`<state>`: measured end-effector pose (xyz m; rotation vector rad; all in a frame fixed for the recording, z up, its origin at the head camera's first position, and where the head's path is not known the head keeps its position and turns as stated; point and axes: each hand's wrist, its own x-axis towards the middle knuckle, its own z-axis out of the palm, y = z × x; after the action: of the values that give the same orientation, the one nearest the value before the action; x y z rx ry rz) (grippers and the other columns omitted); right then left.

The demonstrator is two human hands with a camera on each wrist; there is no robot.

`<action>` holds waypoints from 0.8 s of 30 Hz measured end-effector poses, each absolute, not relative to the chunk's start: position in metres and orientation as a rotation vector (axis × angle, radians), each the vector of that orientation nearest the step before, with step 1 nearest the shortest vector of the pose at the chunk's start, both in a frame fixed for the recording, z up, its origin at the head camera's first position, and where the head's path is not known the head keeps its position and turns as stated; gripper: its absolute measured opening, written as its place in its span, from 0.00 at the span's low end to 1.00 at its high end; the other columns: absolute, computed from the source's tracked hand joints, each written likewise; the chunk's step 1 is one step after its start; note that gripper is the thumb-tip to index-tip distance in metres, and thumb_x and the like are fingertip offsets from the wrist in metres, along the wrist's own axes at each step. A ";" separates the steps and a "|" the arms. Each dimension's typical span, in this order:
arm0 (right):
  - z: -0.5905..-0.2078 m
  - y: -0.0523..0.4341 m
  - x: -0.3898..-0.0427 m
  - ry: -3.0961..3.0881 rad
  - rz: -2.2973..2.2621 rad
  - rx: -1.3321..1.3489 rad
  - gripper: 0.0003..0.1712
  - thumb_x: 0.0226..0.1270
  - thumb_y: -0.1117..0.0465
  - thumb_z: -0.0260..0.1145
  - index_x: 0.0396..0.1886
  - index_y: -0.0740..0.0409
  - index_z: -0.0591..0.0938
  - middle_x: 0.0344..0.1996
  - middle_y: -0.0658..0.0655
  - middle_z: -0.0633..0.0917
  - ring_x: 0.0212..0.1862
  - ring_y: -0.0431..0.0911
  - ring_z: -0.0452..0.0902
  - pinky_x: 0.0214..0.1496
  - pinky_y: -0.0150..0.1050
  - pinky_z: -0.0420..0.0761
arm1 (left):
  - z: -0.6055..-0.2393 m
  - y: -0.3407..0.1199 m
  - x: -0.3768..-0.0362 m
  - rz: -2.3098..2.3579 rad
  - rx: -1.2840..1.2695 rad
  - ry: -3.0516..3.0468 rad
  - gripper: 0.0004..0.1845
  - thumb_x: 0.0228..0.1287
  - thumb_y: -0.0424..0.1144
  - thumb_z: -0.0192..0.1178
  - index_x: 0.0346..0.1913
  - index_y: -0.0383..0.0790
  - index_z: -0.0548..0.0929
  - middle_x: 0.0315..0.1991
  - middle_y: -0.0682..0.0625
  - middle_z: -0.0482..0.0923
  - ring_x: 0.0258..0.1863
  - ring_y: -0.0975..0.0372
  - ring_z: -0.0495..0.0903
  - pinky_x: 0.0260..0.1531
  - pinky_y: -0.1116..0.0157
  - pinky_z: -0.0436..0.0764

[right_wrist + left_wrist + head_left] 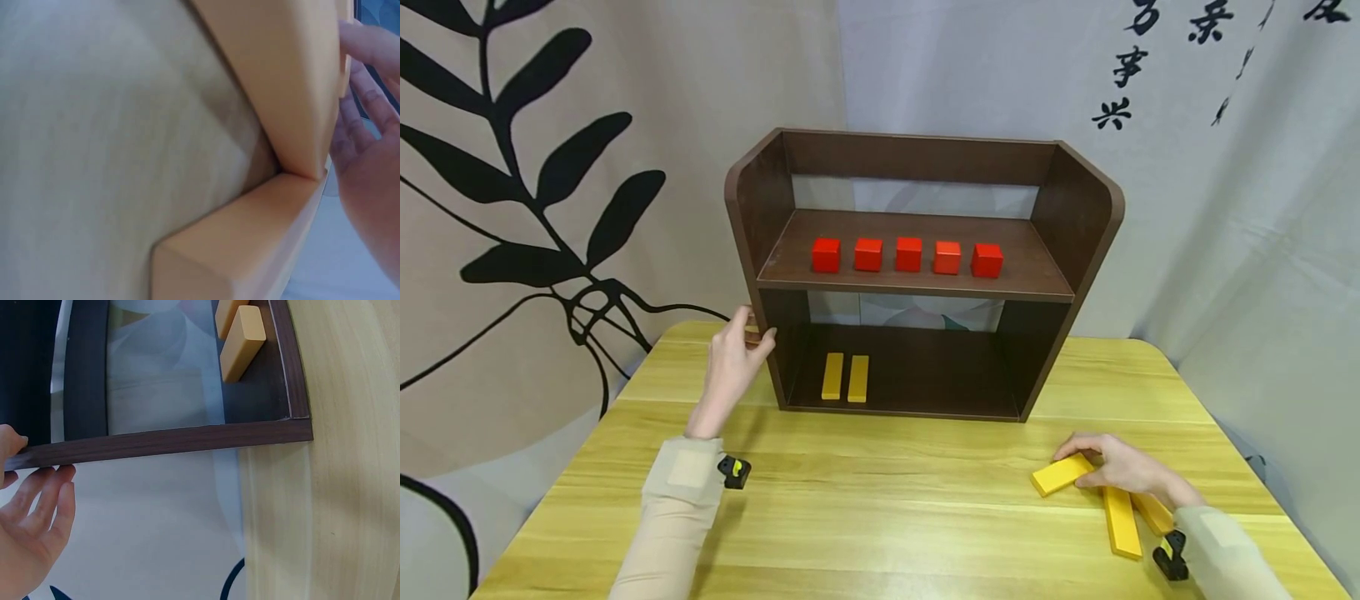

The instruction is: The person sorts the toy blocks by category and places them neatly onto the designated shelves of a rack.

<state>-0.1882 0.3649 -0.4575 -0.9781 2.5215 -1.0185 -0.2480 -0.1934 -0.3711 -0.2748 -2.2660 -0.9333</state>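
My left hand (pixel 730 367) holds the left side panel of a dark brown two-tier shelf (pixel 917 287). In the left wrist view, the thumb is on one face of that panel and the fingers (pixel 44 494) on the other. At the table's right, my right hand (pixel 1126 467) pinches a yellow block (pixel 1060 474) between thumb and fingers. Beneath that hand lie two more yellow blocks, a long one (pixel 1122 523) and one partly covered (pixel 1152 513). The right wrist view shows large, close blocks (pixel 275 75), with the fingertips partly hidden behind them.
Several red cubes (pixel 908 255) line the upper tier. On the lower tier, two yellow blocks (pixel 832 377) stand upright toward the left. The shelf rests at the back of a wooden table (pixel 880 500), before a pale curtain (pixel 962 75) with a leaf print and black writing.
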 end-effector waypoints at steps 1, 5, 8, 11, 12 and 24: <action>-0.457 0.365 -0.188 2.525 -1.012 -0.976 0.17 0.58 0.60 0.69 0.48 0.56 0.81 0.45 0.54 0.83 0.48 0.30 0.73 0.52 0.21 0.72 | -0.371 -0.193 -0.248 -0.933 -0.274 -2.266 0.13 0.59 0.32 0.62 0.45 0.30 0.73 0.39 0.33 0.82 0.31 0.44 0.85 0.29 0.50 0.85; -0.454 0.363 -0.187 2.544 -1.002 -0.957 0.16 0.58 0.60 0.69 0.47 0.55 0.82 0.44 0.53 0.83 0.46 0.31 0.73 0.50 0.22 0.72 | -0.371 -0.193 -0.248 -0.932 -0.270 -2.266 0.13 0.59 0.32 0.62 0.45 0.30 0.74 0.38 0.33 0.82 0.31 0.44 0.85 0.29 0.50 0.85; -0.452 0.359 -0.186 2.573 -0.990 -0.955 0.16 0.57 0.61 0.70 0.47 0.54 0.82 0.43 0.53 0.83 0.45 0.32 0.73 0.48 0.23 0.73 | -0.371 -0.193 -0.247 -0.930 -0.270 -2.267 0.13 0.59 0.32 0.62 0.45 0.30 0.74 0.38 0.33 0.82 0.31 0.44 0.85 0.29 0.50 0.85; -0.451 0.354 -0.186 2.608 -0.969 -0.959 0.16 0.56 0.61 0.71 0.46 0.53 0.82 0.43 0.52 0.84 0.44 0.31 0.73 0.47 0.24 0.75 | -0.371 -0.193 -0.248 -0.931 -0.268 -2.268 0.13 0.59 0.32 0.62 0.45 0.30 0.74 0.38 0.33 0.82 0.31 0.44 0.85 0.29 0.50 0.85; -0.452 0.352 -0.186 2.621 -0.958 -0.963 0.16 0.56 0.61 0.71 0.46 0.53 0.82 0.42 0.52 0.84 0.44 0.31 0.74 0.47 0.25 0.75 | -0.371 -0.193 -0.248 -0.932 -0.266 -2.268 0.13 0.59 0.32 0.62 0.45 0.30 0.74 0.38 0.33 0.82 0.31 0.44 0.85 0.29 0.50 0.85; -0.451 0.320 -0.191 2.740 -0.948 -0.944 0.17 0.53 0.61 0.73 0.45 0.50 0.82 0.40 0.47 0.83 0.40 0.31 0.73 0.41 0.27 0.76 | -0.371 -0.193 -0.248 -0.935 -0.254 -2.272 0.14 0.59 0.32 0.62 0.46 0.30 0.74 0.40 0.33 0.82 0.31 0.44 0.85 0.29 0.50 0.86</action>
<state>-0.1906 0.3197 -0.4511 -0.9438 2.7400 -0.9484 -0.2481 -0.1930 -0.3709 -0.2539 -2.2721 -0.9352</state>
